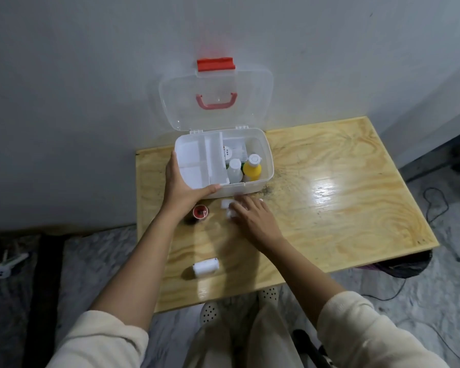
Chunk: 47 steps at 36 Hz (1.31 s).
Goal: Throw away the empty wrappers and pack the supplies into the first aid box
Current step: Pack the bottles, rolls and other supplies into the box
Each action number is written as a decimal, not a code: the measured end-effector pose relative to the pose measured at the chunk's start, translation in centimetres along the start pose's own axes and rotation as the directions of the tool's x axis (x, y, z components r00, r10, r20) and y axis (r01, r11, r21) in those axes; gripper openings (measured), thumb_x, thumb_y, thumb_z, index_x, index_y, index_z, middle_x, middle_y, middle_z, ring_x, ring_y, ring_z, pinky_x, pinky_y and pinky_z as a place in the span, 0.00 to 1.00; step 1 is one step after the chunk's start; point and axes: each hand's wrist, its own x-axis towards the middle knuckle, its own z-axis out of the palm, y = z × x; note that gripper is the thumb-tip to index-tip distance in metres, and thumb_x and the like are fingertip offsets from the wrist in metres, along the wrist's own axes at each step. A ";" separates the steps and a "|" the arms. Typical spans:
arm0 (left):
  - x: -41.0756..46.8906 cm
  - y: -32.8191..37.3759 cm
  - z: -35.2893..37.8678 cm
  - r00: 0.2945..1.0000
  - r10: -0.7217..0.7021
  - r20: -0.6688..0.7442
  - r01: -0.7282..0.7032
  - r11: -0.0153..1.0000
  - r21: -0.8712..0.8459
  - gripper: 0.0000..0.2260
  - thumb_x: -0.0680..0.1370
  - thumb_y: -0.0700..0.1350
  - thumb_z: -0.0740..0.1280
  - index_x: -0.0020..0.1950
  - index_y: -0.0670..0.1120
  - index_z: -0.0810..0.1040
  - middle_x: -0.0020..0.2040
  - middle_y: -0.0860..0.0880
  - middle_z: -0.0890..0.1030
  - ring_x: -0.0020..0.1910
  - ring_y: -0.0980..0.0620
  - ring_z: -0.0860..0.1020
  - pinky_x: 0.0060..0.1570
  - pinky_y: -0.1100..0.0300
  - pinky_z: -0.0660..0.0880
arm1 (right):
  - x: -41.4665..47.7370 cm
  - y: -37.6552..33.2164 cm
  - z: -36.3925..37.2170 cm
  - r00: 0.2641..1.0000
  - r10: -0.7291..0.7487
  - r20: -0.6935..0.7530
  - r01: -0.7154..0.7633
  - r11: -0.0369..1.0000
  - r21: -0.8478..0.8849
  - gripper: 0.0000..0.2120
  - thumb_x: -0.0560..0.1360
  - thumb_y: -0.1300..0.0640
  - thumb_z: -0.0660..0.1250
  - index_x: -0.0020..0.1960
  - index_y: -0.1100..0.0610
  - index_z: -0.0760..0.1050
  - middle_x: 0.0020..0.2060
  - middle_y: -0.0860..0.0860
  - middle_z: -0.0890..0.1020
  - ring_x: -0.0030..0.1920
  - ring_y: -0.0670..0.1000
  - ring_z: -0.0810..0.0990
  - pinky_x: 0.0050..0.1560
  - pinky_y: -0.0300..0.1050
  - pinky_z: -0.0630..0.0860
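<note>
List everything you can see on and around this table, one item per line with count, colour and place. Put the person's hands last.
first aid box: 1, clear white, back of table, lid open against the wall
divider tray: 1, white, left half of the box
clear bottle: 1, translucent, inside the box
yellow bottle: 1, yellow with white cap, inside the box
tape roll: 1, red, on the table before the box
small white packets: about 2, under the right fingertips
white roll: 1, near the table's front edge
table: 1, light wood
left hand: grips the box's front left corner
right hand: flat on the packets
</note>
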 end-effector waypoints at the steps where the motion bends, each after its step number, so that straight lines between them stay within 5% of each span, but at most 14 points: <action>1: 0.0 0.0 0.0 1.000 0.005 0.001 -0.005 1.000 0.001 0.54 0.55 0.57 0.81 0.74 0.53 0.57 0.70 0.50 0.66 0.69 0.50 0.66 0.67 0.47 0.70 | 0.1 0.2 -0.3 1.000 -0.005 0.003 0.005 0.999 -0.034 0.16 0.72 0.47 0.57 0.56 0.53 0.72 0.53 0.55 0.79 0.52 0.58 0.78 0.49 0.49 0.75; 6: 0.1 0.1 -0.4 1.000 0.014 0.010 -0.014 1.000 0.000 0.51 0.56 0.55 0.82 0.73 0.54 0.59 0.69 0.51 0.67 0.68 0.50 0.67 0.65 0.47 0.71 | 0.6 1.0 -1.2 0.985 0.055 0.165 -0.038 0.994 -0.106 0.25 0.73 0.49 0.64 0.67 0.55 0.65 0.61 0.56 0.73 0.60 0.59 0.72 0.54 0.53 0.69; 13: 0.1 0.2 -0.3 1.000 0.012 0.009 -0.012 1.000 0.004 0.51 0.58 0.53 0.82 0.74 0.54 0.58 0.70 0.51 0.66 0.68 0.51 0.66 0.64 0.50 0.70 | -0.1 1.1 -1.6 0.976 0.166 0.139 -0.169 0.986 0.005 0.25 0.73 0.49 0.64 0.68 0.53 0.64 0.61 0.54 0.72 0.60 0.59 0.71 0.57 0.52 0.67; 22: 0.2 0.2 -0.3 1.000 -0.004 0.011 0.004 1.000 0.010 0.53 0.57 0.54 0.82 0.75 0.52 0.56 0.71 0.50 0.65 0.69 0.50 0.66 0.65 0.49 0.70 | -1.1 0.4 -3.4 0.950 0.308 -0.051 -0.257 0.865 0.430 0.23 0.71 0.54 0.70 0.63 0.58 0.69 0.54 0.56 0.74 0.51 0.58 0.76 0.48 0.54 0.74; 25: 0.2 0.4 -0.3 1.000 0.002 0.005 -0.002 1.000 -0.005 0.51 0.57 0.51 0.83 0.73 0.52 0.58 0.70 0.50 0.65 0.68 0.50 0.66 0.64 0.51 0.70 | -1.8 -0.3 -4.9 0.929 0.338 -0.152 -0.191 0.787 0.586 0.21 0.71 0.54 0.71 0.61 0.59 0.70 0.52 0.54 0.75 0.49 0.50 0.74 0.49 0.40 0.73; 27: 0.1 0.5 -0.3 1.000 0.000 0.006 0.000 1.000 -0.011 0.51 0.57 0.51 0.83 0.73 0.52 0.58 0.70 0.49 0.65 0.68 0.50 0.66 0.63 0.53 0.69 | -1.9 -1.0 -6.3 0.902 0.353 -0.248 -0.107 0.740 0.664 0.20 0.71 0.51 0.70 0.59 0.57 0.71 0.51 0.53 0.76 0.49 0.46 0.73 0.48 0.32 0.70; 30: 0.1 0.6 -0.3 1.000 -0.010 0.013 0.011 1.000 -0.013 0.51 0.58 0.50 0.83 0.73 0.52 0.58 0.70 0.49 0.65 0.68 0.50 0.66 0.61 0.55 0.69 | -1.2 -2.1 -8.6 0.837 0.438 -0.328 -0.021 0.625 0.781 0.19 0.71 0.49 0.68 0.58 0.55 0.70 0.52 0.51 0.77 0.52 0.47 0.77 0.51 0.36 0.75; 34: 0.1 0.6 -0.4 1.000 -0.016 0.016 0.016 1.000 -0.020 0.51 0.57 0.51 0.83 0.73 0.52 0.58 0.70 0.49 0.65 0.68 0.49 0.66 0.63 0.51 0.70 | 1.0 -3.2 -11.3 0.747 0.587 -0.312 0.043 0.427 0.903 0.15 0.72 0.60 0.70 0.55 0.53 0.69 0.53 0.54 0.76 0.51 0.40 0.77 0.52 0.40 0.78; 36: 0.2 0.6 -0.4 0.999 -0.029 0.020 0.029 0.999 -0.019 0.52 0.57 0.52 0.83 0.73 0.52 0.57 0.71 0.49 0.64 0.68 0.49 0.65 0.63 0.51 0.70 | 2.0 -3.3 -11.9 0.704 0.637 -0.316 0.087 0.365 0.927 0.16 0.72 0.62 0.71 0.55 0.56 0.68 0.54 0.57 0.75 0.52 0.44 0.77 0.49 0.42 0.79; 40: 0.2 0.8 -0.3 0.999 -0.033 0.009 0.034 0.999 -0.037 0.51 0.56 0.51 0.83 0.73 0.53 0.59 0.70 0.50 0.65 0.67 0.51 0.67 0.62 0.52 0.70 | 3.3 -3.4 -11.6 0.636 0.694 -0.337 0.099 0.359 0.928 0.20 0.71 0.62 0.71 0.59 0.55 0.67 0.56 0.57 0.74 0.56 0.55 0.76 0.41 0.27 0.74; 47: 0.3 0.5 -0.2 1.000 -0.021 0.012 0.022 0.999 -0.041 0.50 0.56 0.50 0.83 0.72 0.53 0.59 0.69 0.50 0.66 0.67 0.50 0.67 0.62 0.52 0.70 | 4.3 -3.0 -10.9 0.582 0.726 -0.367 0.048 0.419 0.906 0.25 0.72 0.59 0.71 0.65 0.57 0.65 0.61 0.57 0.72 0.58 0.55 0.75 0.41 0.24 0.73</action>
